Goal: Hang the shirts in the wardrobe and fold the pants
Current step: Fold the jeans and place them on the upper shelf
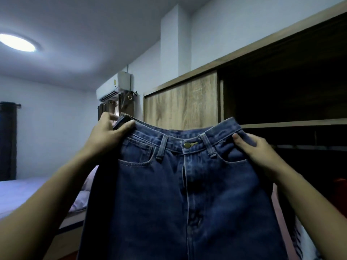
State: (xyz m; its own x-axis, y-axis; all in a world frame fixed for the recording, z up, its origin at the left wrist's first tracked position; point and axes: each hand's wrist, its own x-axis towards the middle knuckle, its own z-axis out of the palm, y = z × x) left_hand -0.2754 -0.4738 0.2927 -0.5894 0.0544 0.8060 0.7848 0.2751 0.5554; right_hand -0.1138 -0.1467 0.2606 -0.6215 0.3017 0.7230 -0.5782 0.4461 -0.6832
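A pair of dark blue jeans (187,184) hangs in front of me, front side facing me, brass button fastened at the waist. My left hand (107,134) grips the left end of the waistband, thumb on the front. My right hand (257,151) pinches the right end of the waistband, thumb pressed on the denim by the pocket. The legs drop out of view below. Behind stands the wooden wardrobe (184,102), its right side open and dark inside; no shirts can be made out in it.
A bed (24,192) with a pale sheet and a pillow lies at the lower left. An air conditioner (114,87) is mounted on the far wall above a curtained window. A dark curtain (8,141) hangs at the far left. Something red (340,188) shows at the right edge.
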